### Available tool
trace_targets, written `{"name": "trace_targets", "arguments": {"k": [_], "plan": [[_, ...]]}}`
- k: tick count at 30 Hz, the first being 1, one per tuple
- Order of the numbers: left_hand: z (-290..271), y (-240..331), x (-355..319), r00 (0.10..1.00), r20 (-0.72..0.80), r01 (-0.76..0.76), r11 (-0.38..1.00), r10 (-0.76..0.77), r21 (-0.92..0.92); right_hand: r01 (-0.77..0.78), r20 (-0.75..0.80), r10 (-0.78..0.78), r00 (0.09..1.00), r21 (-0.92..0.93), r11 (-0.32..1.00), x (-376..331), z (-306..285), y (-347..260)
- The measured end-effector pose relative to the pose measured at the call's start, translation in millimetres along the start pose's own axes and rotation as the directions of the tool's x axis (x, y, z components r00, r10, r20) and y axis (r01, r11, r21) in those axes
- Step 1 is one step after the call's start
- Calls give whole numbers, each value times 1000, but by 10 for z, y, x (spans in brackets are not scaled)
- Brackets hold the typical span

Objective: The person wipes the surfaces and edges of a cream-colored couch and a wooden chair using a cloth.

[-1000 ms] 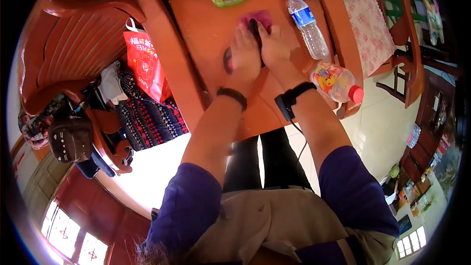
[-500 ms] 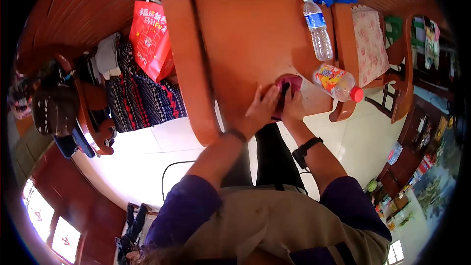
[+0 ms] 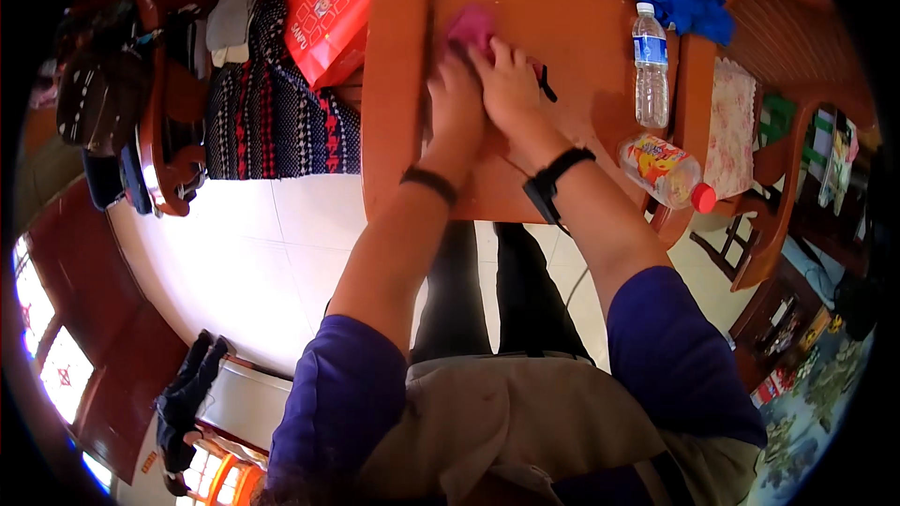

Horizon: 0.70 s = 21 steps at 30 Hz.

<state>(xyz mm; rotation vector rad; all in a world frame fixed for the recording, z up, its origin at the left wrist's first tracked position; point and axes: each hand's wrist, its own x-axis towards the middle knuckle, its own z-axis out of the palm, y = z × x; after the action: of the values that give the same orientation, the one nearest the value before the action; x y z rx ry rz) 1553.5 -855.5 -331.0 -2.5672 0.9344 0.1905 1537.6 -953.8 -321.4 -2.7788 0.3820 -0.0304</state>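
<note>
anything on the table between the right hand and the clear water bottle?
Only a small black object just beside the right hand; past it, bare wooden table up to the water bottle. Head view shows it.

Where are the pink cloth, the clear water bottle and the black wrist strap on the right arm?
pink cloth (image 3: 472,28), head view, on the bare part above the fingers.
clear water bottle (image 3: 649,84), head view, mid-body.
black wrist strap (image 3: 555,180), head view, on the band.
</note>
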Motion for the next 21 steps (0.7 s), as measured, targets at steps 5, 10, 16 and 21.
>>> {"name": "trace_targets", "arguments": {"k": [5,10,16,21], "plan": [[54,341,-1066,997,45,-42,950,59,-308,215,165,-223,961,64,974,-1111,-9,42],[25,961,-1702,985,-80,-172,886,152,-431,230,184,-240,953,73,970,-1909,-303,471],[-157,927,-1617,980,-42,-188,848,193,-495,93,339,-90,937,10,996,-2044,-480,728],[292,402,-1846,919,191,389,702,-346,-597,-215,453,-29,891,478,852,-1598,-301,-241]]}}
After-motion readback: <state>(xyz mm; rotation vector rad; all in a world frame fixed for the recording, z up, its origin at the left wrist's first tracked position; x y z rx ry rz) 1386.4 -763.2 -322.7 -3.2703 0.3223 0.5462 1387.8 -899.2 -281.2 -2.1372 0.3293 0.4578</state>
